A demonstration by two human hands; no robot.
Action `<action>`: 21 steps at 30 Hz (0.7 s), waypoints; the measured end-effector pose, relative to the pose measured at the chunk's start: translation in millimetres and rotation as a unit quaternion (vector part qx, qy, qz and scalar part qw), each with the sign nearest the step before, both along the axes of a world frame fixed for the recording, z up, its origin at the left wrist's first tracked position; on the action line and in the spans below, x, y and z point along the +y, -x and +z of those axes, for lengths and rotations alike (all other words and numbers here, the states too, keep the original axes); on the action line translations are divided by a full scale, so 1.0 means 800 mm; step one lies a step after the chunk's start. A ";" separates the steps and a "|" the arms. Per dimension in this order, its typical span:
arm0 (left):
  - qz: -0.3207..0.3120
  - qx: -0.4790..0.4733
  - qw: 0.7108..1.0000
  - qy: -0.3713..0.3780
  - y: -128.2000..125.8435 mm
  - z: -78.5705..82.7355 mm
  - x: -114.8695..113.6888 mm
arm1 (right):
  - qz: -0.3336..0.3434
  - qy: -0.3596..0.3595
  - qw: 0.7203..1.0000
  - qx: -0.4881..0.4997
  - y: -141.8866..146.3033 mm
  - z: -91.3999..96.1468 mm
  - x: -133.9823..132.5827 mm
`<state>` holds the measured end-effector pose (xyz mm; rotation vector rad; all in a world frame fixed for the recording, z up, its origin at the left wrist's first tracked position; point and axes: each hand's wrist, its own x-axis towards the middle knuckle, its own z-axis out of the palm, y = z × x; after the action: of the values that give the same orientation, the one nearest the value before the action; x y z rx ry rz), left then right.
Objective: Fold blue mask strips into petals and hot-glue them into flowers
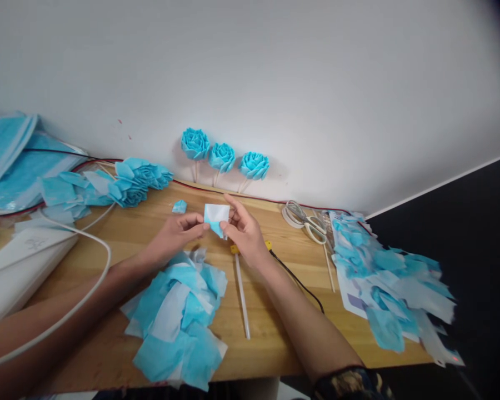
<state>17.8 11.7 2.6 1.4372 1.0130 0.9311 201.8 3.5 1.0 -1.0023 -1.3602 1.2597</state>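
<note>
Between my two hands, above the middle of the table, is a small piece of blue-and-white fabric (218, 216) with its lower part folded up. My left hand (183, 229) pinches its left edge between thumb and finger. At its lower right, the thumb and fingers of my right hand (245, 230) grip it too. Just beyond my left hand lies a small folded blue piece (179, 206). A pile of cut blue and white fabric pieces (183, 316) lies in front of my left forearm. Under my right hand are a yellow tool (234, 249), partly hidden, and a translucent glue stick (241, 297).
Three blue fabric roses (222, 158) on stems lean against the wall. More blue flowers (139, 178) lie at left, near packed masks (8, 161) and a white box (25, 266). Scissors (314, 226) and a heap of fabric scraps (383, 272) lie right. A white cable (104, 266) crosses my left arm.
</note>
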 end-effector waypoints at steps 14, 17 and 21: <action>-0.010 0.031 0.999 -0.019 0.001 -0.001 0.002 | 0.008 0.020 0.999 -0.024 0.000 -0.004 -0.001; -0.008 0.030 0.999 -0.021 0.001 -0.002 0.004 | 0.006 0.023 0.999 -0.027 0.000 0.001 -0.003; -0.018 0.048 0.999 -0.014 0.000 -0.004 0.001 | 0.020 0.043 0.998 -0.027 -0.002 0.009 -0.005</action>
<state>17.5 12.7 -0.4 1.5313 1.0456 0.8599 203.4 -0.1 8.5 -1.0811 -1.3834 1.3398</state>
